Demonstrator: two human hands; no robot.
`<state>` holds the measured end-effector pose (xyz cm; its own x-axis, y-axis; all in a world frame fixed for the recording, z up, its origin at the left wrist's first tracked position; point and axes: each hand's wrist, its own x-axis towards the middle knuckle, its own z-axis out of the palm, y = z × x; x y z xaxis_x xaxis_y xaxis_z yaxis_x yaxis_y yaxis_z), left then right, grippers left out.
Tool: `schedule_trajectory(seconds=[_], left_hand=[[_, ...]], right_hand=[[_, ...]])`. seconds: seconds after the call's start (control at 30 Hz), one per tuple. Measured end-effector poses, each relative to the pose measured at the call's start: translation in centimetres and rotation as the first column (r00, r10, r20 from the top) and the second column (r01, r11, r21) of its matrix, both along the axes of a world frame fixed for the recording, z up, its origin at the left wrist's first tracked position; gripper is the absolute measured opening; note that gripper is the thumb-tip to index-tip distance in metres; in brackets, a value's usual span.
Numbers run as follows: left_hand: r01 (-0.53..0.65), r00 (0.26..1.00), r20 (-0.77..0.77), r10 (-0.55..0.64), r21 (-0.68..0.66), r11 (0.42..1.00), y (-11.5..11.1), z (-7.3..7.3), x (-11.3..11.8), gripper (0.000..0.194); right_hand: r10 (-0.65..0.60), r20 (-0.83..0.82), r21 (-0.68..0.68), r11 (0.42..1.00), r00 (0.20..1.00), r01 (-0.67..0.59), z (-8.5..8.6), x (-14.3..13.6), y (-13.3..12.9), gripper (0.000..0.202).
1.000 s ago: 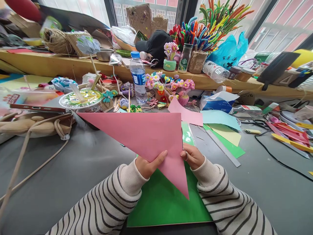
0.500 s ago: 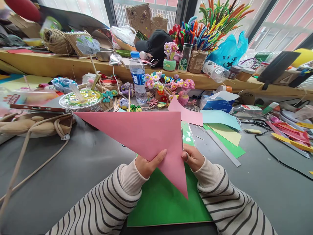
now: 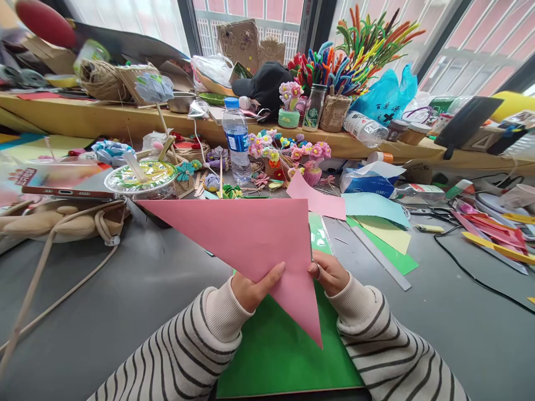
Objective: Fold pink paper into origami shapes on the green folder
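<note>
A pink sheet of paper [image 3: 251,234], cut to a pointed, roughly triangular shape, is held up in front of me. My left hand [image 3: 259,284] grips its lower edge, thumb on the near face and fingers hidden behind. At the paper's right edge my right hand [image 3: 330,272] is closed around small scissors [image 3: 311,245]. Only a thin strip of metal and part of a finger loop show, so how far the blades are apart cannot be seen. Beneath both hands lies a green sheet [image 3: 288,367] on the grey table [image 3: 167,295].
Further back are a pink paper piece [image 3: 321,203], a light blue sheet [image 3: 376,209], a ruler [image 3: 382,259] and black-handled scissors [image 3: 445,214]. A water bottle [image 3: 237,145], a lidded bowl [image 3: 142,178] and crafted flowers [image 3: 288,150] stand before a crowded ledge [image 3: 200,123]. A black cable [image 3: 472,273] runs at right.
The whole view has shifted slightly, with the scene a little lower in the picture. Both hands keep their grips, and the pink paper looks the same.
</note>
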<state>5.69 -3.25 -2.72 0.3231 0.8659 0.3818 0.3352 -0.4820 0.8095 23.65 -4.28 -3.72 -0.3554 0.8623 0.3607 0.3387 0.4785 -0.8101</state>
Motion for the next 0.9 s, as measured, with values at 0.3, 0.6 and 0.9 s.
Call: schedule_trajectory(seconds=[0.3, 0.6, 0.9], left_hand=[[-0.064, 0.997, -0.033, 0.064, 0.003, 0.998, 0.1, -0.8, -0.1, 0.022], [-0.033, 0.997, 0.067, 0.035, -0.031, 0.999, 0.1, -0.6, 0.1, 0.020], [-0.065, 0.993, 0.093, 0.074, -0.104, 0.993, 0.5, -1.3, -0.6, 0.021]], right_hand=[[-0.015, -0.049, -0.058, 0.998, 0.999, 0.012, -0.3, -0.1, 0.0, 0.048], [-0.020, -0.063, -0.062, 0.998, 0.998, 0.016, -0.3, -0.2, -0.1, 0.044], [0.026, 0.079, -0.052, 0.998, 0.997, -0.022, 0.3, -0.2, -0.5, 0.054]])
